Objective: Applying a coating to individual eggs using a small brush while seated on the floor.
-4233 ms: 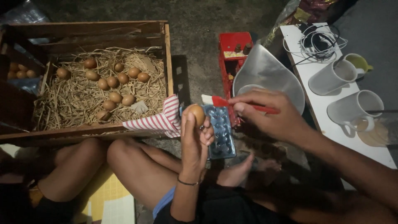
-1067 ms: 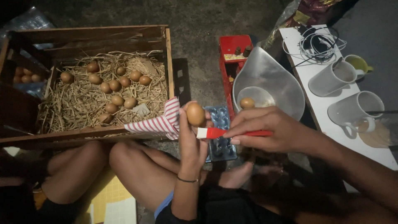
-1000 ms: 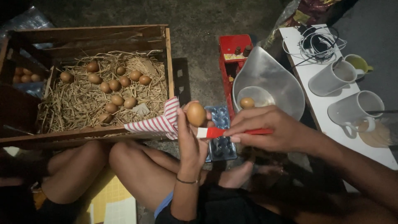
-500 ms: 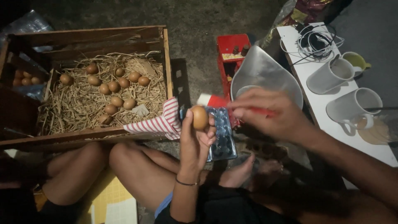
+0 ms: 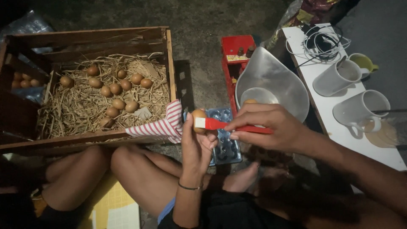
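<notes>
My left hand (image 5: 196, 146) holds a brown egg (image 5: 198, 114) upright at its fingertips, above a clear plastic egg tray (image 5: 227, 148) on the ground. My right hand (image 5: 267, 129) grips a red-handled brush (image 5: 220, 124), its pale head lying against the egg's front. A red-and-white striped cloth (image 5: 161, 125) hangs from the near edge of the wooden crate (image 5: 169, 55), just left of my left hand. Several brown eggs (image 5: 112, 90) lie on straw inside the crate.
A metal scale pan (image 5: 275, 80) holding a small bowl and an egg sits on a red scale base (image 5: 231, 63). A white bench (image 5: 339, 123) at right carries two white jugs, a green cup and coiled cable. My bare legs and a yellow mat lie below.
The brush has come back down from above the egg, its head again resting across the egg's front. My left hand still holds the egg in about the same place.
</notes>
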